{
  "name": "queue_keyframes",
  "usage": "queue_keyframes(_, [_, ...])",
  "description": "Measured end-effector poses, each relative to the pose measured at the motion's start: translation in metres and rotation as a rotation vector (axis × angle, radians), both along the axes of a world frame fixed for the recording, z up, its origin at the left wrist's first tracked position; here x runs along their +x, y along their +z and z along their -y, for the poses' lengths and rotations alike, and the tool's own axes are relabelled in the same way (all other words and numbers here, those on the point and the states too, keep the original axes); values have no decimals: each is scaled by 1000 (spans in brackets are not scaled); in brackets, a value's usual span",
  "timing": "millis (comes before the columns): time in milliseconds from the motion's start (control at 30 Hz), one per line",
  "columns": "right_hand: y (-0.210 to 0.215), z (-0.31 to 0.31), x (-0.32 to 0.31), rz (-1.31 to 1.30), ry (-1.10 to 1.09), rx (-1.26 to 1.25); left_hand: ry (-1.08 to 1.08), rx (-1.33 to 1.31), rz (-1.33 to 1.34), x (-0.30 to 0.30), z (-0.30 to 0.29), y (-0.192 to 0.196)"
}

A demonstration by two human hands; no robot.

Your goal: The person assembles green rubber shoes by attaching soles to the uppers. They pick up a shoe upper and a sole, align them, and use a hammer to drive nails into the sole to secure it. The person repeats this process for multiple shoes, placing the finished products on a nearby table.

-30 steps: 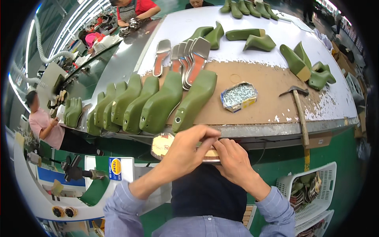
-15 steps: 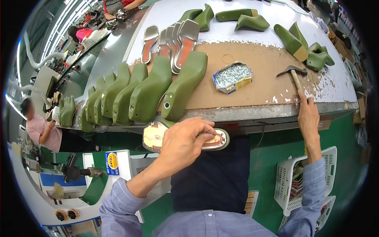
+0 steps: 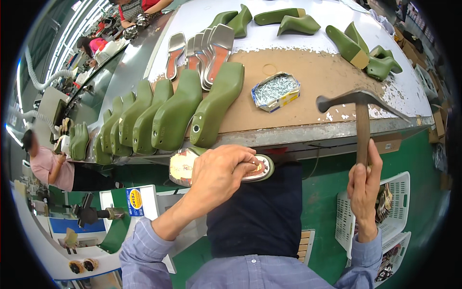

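Observation:
An upturned green shoe last (image 3: 198, 150) with a cream and red-brown insole (image 3: 181, 166) on its sole lies across my lap, just below the table edge. My left hand (image 3: 217, 169) rests over its middle, thumb and forefinger pinched at the red-brown end. A tiny bright speck at those fingertips looks like a nail (image 3: 256, 164), mostly hidden. On the right, my right hand (image 3: 364, 195) is closed round the wooden handle of a hammer (image 3: 362, 125), raised with its metal head up in front of the table edge.
An open box of nails (image 3: 275, 91) sits on the brown board. Green lasts (image 3: 219, 106) line the table's near left edge, with metal-and-red insoles (image 3: 219, 55) behind. More lasts (image 3: 347, 45) lie farther back. White baskets (image 3: 397, 202) stand low right; a person in pink (image 3: 45, 161) is at left.
My right hand has lifted the hammer off the table and brought it up and nearer. My left hand stays pinched over the insole, the view having shifted slightly.

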State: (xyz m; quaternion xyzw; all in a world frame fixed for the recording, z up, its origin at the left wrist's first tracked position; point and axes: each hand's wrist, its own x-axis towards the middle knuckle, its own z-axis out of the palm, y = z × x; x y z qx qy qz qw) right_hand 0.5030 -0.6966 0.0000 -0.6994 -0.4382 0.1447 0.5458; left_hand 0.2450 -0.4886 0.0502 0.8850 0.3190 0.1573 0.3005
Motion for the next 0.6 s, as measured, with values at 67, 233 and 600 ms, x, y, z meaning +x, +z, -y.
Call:
queue_keyframes(67, [10,8,-4,136,97,-9,3,12,8,-1,1,-2])
queue_keyframes(233, [43,17,-18,405,260,17,15,-3,24,-1,1,-4])
queue_keyframes(600, [71,4,-41,289,433,151,11,107,65,-4,3,-8])
